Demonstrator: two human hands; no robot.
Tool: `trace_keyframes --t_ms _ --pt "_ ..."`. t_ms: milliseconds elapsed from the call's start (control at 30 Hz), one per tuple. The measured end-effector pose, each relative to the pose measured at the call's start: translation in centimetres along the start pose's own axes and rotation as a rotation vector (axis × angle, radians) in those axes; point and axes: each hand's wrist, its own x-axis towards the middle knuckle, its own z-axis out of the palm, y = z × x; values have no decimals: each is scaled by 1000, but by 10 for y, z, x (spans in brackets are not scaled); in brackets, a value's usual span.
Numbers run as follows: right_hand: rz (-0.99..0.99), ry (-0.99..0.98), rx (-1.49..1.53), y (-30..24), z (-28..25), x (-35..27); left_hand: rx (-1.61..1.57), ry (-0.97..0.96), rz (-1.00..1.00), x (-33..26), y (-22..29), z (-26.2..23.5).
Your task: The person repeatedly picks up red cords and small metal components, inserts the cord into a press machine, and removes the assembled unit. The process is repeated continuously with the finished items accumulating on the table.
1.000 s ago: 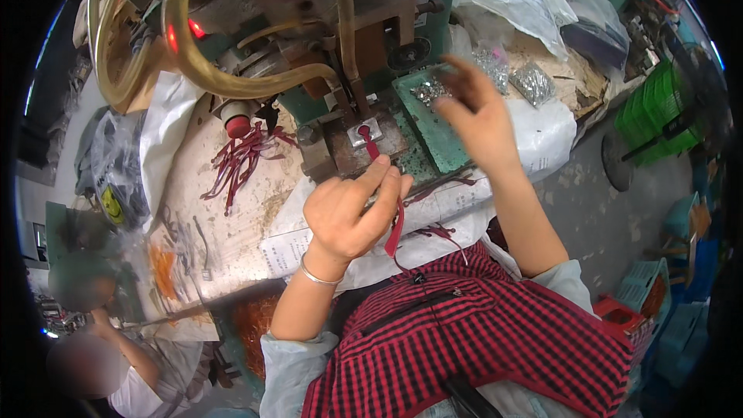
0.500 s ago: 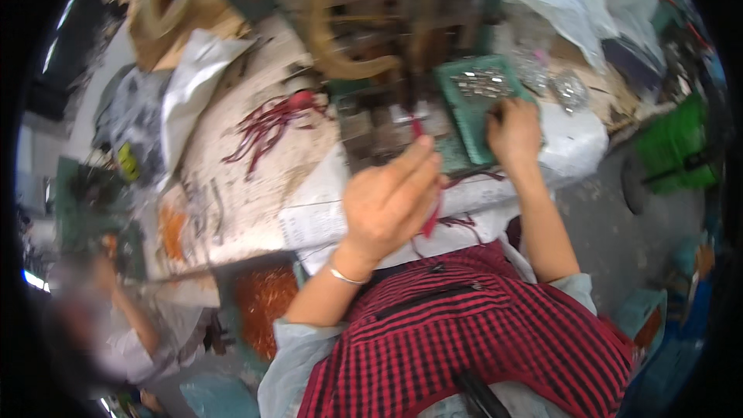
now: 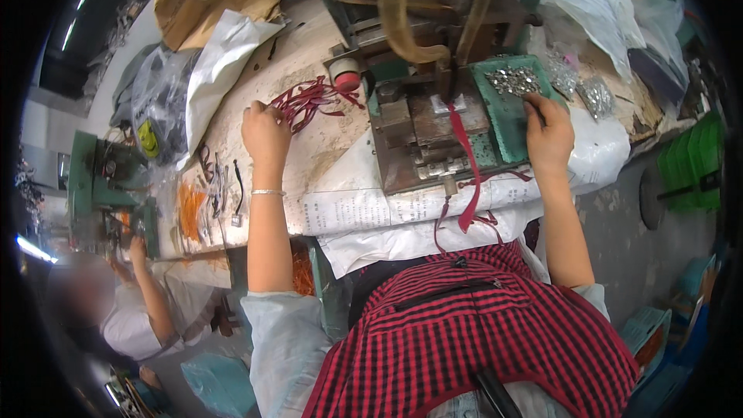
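My left hand (image 3: 265, 133) is closed, its fingertips pinched at the near-left end of a pile of dark red straps (image 3: 303, 104) on the worktable. My right hand (image 3: 551, 139) has its fingers curled over the right side of a green tray (image 3: 507, 128), close to the small shiny metal pieces (image 3: 512, 80) in it. Whatever lies between those fingertips is too small to make out. Between my hands stands a press machine (image 3: 395, 120). A red strap (image 3: 467, 155) runs out from under its head and hangs over the front edge, untouched by either hand.
A red button (image 3: 346, 77) sits left of the press. Thick yellowish hoses (image 3: 396, 11) curve down in front of it. Bags of metal pieces (image 3: 596, 97) lie right of the tray. Farther left, a co-worker (image 3: 147, 302) sits by another green machine (image 3: 89, 186).
My left hand has left the red strap at the press and moved left to the strap pile. My right hand stays at the tray. The whole view has shifted.
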Motion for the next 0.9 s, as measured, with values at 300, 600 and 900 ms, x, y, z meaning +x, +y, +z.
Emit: trace_keyframes --t_ms 300,600,900 --pt "235 1 102 5 -51 -32 46 -190 -71 3 -10 36" --pt "-142 -63 565 -102 -14 28 -1076 -20 -301 -12 41 7" --pt "264 -134 1027 -127 3 12 -1375 379 -218 -43 148 -119"
